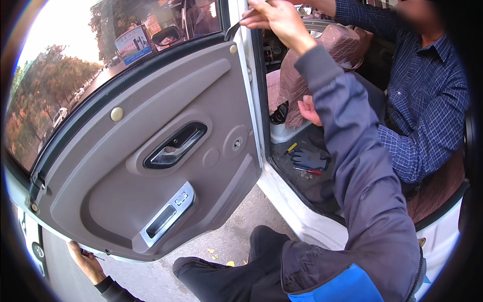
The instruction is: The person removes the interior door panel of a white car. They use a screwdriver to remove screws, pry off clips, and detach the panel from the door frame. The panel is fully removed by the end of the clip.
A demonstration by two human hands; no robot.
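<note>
The open car door (151, 151) fills the left half of the view, its grey inner panel (126, 191) facing the person, with a dark pull handle (175, 145) in a recess at the middle and a silver switch plate (167, 215) lower down. The panel's lower edge seems to stand a little off the white door shell, though the fisheye bend makes that hard to judge. Beyond the door's rear edge, another person in a blue checked shirt (427, 100) sits inside the car beside a brown-covered seat (312, 65). On the dark car floor (302, 176) lie a grey glove (308, 158), a yellow-handled screwdriver (289, 149) and a red-handled tool (309, 171). The right hand (274, 17), on a grey sleeve, is raised to the top rear corner of the door and curls around its edge there. The left hand (86, 261) grips the panel's bottom edge from underneath, fingers closed on it; a thin dark tool may be in it, but I cannot tell. With the panel held at only two far-apart spots, it could swing or drop and crack a clip, or strain whatever wiring runs to the switch plate. The left fingers could also get pinched between panel and shell.
</note>
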